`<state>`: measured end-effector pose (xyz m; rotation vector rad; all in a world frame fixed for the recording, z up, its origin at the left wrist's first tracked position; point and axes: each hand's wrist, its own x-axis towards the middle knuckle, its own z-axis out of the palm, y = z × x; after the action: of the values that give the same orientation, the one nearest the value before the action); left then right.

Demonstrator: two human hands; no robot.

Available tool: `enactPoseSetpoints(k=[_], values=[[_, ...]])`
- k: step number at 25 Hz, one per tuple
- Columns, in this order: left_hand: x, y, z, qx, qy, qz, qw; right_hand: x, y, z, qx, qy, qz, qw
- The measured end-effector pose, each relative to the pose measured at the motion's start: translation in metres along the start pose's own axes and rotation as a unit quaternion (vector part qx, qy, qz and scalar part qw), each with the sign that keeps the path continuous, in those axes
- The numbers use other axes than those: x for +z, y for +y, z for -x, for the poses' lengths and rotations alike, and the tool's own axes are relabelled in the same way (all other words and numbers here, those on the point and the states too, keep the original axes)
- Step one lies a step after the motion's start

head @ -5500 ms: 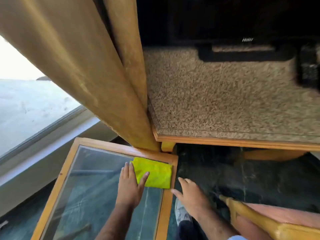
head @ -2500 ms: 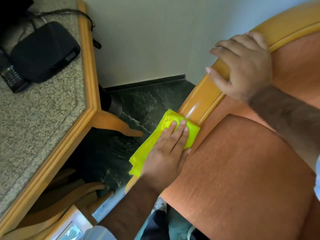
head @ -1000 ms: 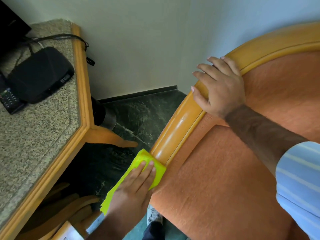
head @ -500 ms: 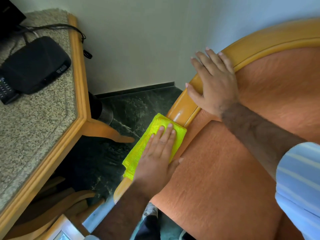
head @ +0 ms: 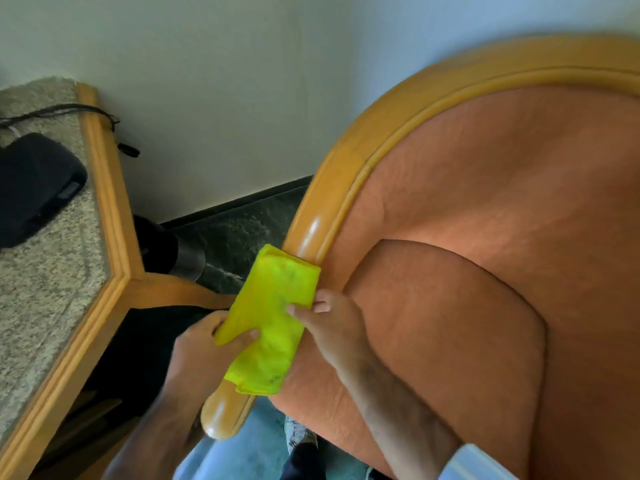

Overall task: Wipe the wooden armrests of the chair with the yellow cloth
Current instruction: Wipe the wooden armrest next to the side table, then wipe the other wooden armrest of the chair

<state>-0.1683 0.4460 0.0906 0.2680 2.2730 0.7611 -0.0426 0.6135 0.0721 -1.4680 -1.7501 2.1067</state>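
Observation:
The yellow cloth (head: 273, 317) is draped lengthwise over the chair's left wooden armrest (head: 313, 233), covering its lower stretch. My left hand (head: 211, 344) pinches the cloth's left edge between thumb and fingers. My right hand (head: 329, 317) rests its fingertips on the cloth's right edge, next to the orange seat cushion (head: 433, 334). The armrest's rounded front end (head: 221, 415) sticks out below the cloth. The wooden rim curves up and around the orange backrest (head: 519, 161).
A granite-topped table with a wooden edge (head: 104, 299) stands close on the left, with a black box (head: 34, 188) and cables on it. A dark cylinder (head: 173, 251) sits on the dark green floor between table and chair. A white wall lies behind.
My right hand has left the upper armrest and come down to the cloth's right edge. My left hand has shifted from pressing flat on the cloth to pinching its left side.

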Motion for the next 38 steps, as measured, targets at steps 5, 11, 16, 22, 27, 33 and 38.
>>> enactPoseSetpoints(k=[5,11,16,22,27,33,38], values=[[0.029,0.059,0.038,-0.024,-0.127,0.172,0.977,-0.057,-0.017,0.031,-0.066,0.053,-0.073,0.994],[0.154,0.148,0.109,0.041,-0.259,0.139,0.955,-0.218,-0.001,0.137,-0.107,0.222,-0.03,0.969],[0.268,0.181,0.204,0.083,-0.382,0.123,0.912,-0.324,0.068,0.244,-0.057,0.364,0.048,0.928],[0.396,0.133,0.298,0.106,-0.422,0.028,0.9,-0.363,0.19,0.326,0.014,0.552,0.066,0.831],[0.432,0.107,0.305,0.218,-0.348,-0.111,0.905,-0.374,0.249,0.309,0.056,0.505,0.087,0.857],[0.419,0.185,0.256,0.508,-0.176,-0.159,0.828,-0.335,0.262,0.295,-0.032,0.536,0.27,0.799],[0.471,0.31,0.208,0.815,-0.132,-0.396,0.402,-0.288,0.278,0.273,0.028,0.46,0.37,0.807]])
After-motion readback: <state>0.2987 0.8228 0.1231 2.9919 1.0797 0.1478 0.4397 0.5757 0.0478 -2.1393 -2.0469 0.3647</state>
